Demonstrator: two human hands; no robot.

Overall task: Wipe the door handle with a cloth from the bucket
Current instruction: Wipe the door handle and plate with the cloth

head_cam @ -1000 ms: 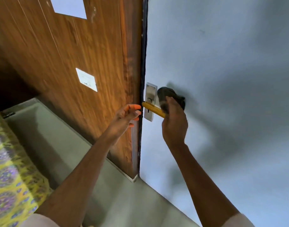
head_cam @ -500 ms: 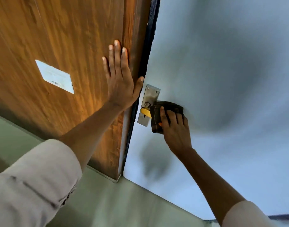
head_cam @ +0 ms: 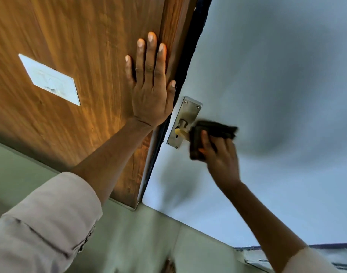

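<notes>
A brass door handle (head_cam: 180, 132) juts from a steel backplate (head_cam: 185, 117) on the pale grey door (head_cam: 277, 85). My right hand (head_cam: 220, 156) grips a dark cloth (head_cam: 214, 131) wrapped over the handle, so only a short yellow stub near the plate shows. My left hand (head_cam: 151, 87) lies flat with its fingers spread on the brown wooden panel (head_cam: 80, 56), just left of the door's edge. No bucket is in view.
A white rectangular plate (head_cam: 50, 79) is fixed to the wooden panel at the left. A dark gap (head_cam: 186, 62) runs between panel and door. Pale green floor (head_cam: 139, 239) lies below, with a dark strip at the lower right.
My left hand rose from beside the handle and is pressed flat on the wooden panel. My right hand shifted the cloth along the handle, a little further from the plate.
</notes>
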